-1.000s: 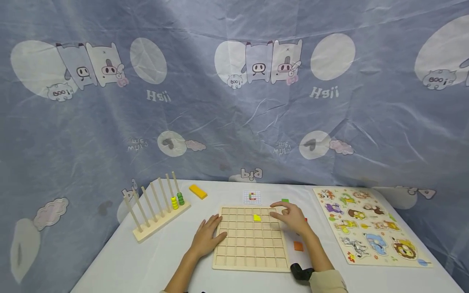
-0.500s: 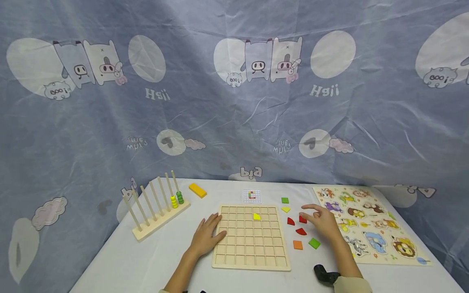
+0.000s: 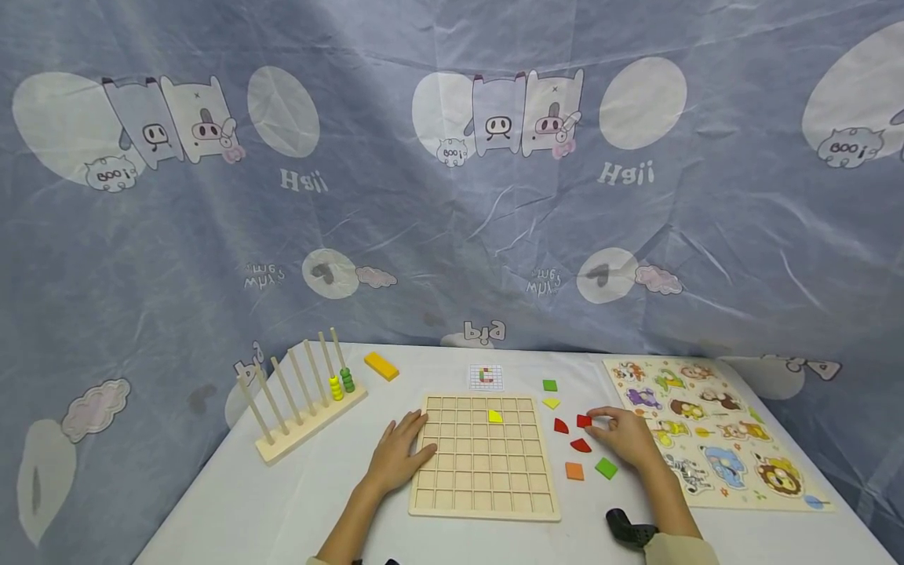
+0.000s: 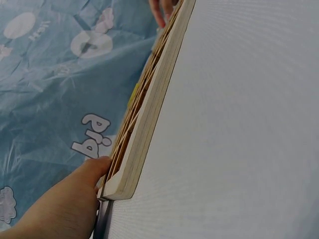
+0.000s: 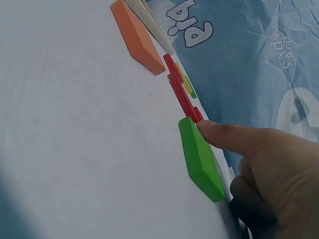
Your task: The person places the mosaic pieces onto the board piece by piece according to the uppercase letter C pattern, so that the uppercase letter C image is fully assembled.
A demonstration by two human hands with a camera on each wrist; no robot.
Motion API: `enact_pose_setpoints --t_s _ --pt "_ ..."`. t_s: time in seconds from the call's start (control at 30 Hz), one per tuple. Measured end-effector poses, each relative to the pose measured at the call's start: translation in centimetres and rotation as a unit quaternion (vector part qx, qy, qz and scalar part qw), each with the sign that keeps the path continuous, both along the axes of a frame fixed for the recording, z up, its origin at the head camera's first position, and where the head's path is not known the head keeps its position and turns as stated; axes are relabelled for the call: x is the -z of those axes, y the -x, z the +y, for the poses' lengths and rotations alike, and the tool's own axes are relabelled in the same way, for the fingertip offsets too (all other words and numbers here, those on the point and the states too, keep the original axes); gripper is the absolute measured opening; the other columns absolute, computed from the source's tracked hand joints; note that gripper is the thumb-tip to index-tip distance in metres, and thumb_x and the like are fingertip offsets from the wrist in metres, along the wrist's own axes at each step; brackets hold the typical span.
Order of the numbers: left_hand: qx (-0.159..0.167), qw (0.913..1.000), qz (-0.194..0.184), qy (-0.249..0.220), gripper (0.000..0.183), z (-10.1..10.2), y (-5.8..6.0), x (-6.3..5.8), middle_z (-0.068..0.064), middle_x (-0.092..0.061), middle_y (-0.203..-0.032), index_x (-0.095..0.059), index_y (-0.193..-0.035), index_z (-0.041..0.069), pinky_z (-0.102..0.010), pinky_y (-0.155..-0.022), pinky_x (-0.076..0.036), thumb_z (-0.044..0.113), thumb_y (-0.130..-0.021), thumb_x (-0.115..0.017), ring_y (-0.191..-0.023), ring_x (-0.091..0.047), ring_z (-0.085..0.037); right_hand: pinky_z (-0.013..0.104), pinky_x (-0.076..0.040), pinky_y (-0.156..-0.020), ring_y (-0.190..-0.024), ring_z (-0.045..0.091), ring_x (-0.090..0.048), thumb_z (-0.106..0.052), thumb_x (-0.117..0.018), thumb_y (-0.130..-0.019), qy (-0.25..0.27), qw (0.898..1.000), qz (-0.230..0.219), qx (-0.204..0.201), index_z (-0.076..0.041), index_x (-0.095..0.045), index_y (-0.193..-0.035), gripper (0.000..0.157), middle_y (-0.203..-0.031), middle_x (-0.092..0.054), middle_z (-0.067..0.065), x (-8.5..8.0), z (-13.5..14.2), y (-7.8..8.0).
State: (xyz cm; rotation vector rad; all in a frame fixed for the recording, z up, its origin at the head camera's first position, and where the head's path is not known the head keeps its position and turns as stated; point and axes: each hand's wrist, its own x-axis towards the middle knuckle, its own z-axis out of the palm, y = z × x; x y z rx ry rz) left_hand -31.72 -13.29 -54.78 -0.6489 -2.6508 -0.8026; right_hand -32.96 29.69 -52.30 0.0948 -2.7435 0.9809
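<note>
A wooden grid board (image 3: 484, 457) lies on the table with a yellow tile (image 3: 495, 417) in one of its upper cells. My left hand (image 3: 398, 457) rests on the board's left rim with fingers relaxed; the left wrist view shows its thumb (image 4: 97, 168) along the edge. To the right of the board, my right hand (image 3: 627, 436) pinches the right side of a red square tile (image 3: 583, 421) between thumb and index finger. Two red quarter-round tiles (image 3: 561, 426) lie beside it. Nearer are an orange square tile (image 3: 575, 472) and a green square tile (image 3: 605, 468).
Behind these lie another green tile (image 3: 549, 385) and a small yellow tile (image 3: 551, 403). A pattern card (image 3: 486, 377) is beyond the board. On the left stand a peg rack (image 3: 311, 426) with beads and a yellow block (image 3: 381, 366). An animal puzzle board (image 3: 713, 439) lies at right.
My right hand has moved right from over the board to the loose tiles, then lowered, its fingertips coming to the red square tile. The left hand has stayed on the board's rim.
</note>
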Motion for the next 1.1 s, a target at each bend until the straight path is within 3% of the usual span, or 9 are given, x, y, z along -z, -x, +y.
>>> enact_pose_setpoints --t_s 0.33,0.5,0.9,1.1 --pt "-0.001 1.0000 0.003 -0.001 0.059 0.0 0.1 0.0 -0.014 -0.041 -0.140 -0.047 -0.134 0.005 -0.054 -0.108 -0.018 0.044 -0.090 -0.054 -0.131 -0.033 -0.031 0.024 -0.024 -0.042 -0.046 0.010 -0.025 -0.031 -0.076 -0.075 -0.004 1.000 0.001 -0.009 -0.010 -0.069 -0.098 0.031 -0.051 -0.032 -0.003 -0.4 0.0 -0.1" --pt "-0.003 0.9999 -0.014 0.004 0.061 0.0 0.0 -0.1 -0.013 -0.039 -0.142 -0.045 -0.136 0.006 -0.052 -0.109 -0.016 0.046 -0.090 -0.053 -0.132 -0.031 -0.030 0.023 -0.020 -0.040 -0.045 0.010 -0.021 -0.035 -0.076 -0.075 0.005 1.000 0.015 -0.018 -0.012 -0.069 -0.099 0.035 -0.050 -0.028 -0.004 -1.5 -0.8 -0.2" --pt "-0.007 0.9998 -0.019 0.003 0.062 -0.1 0.0 -0.1 -0.012 -0.039 -0.142 -0.045 -0.136 0.007 -0.051 -0.109 -0.016 0.047 -0.090 -0.052 -0.133 -0.031 -0.028 0.021 -0.018 -0.037 -0.043 0.009 -0.019 -0.043 -0.074 -0.075 0.023 0.997 0.057 -0.052 -0.016 -0.067 -0.104 0.040 -0.049 -0.026 -0.005 -5.5 -7.6 0.1" --pt "-0.006 0.9998 -0.018 0.007 0.062 0.0 0.1 -0.1 -0.013 -0.039 -0.142 -0.045 -0.136 0.006 -0.051 -0.109 -0.016 0.047 -0.090 -0.052 -0.133 -0.031 -0.028 0.020 -0.016 -0.037 -0.042 0.007 -0.018 -0.042 -0.073 -0.075 0.030 0.991 0.093 -0.090 -0.016 -0.068 -0.101 0.038 -0.048 -0.025 -0.007 -6.9 -11.2 1.2"
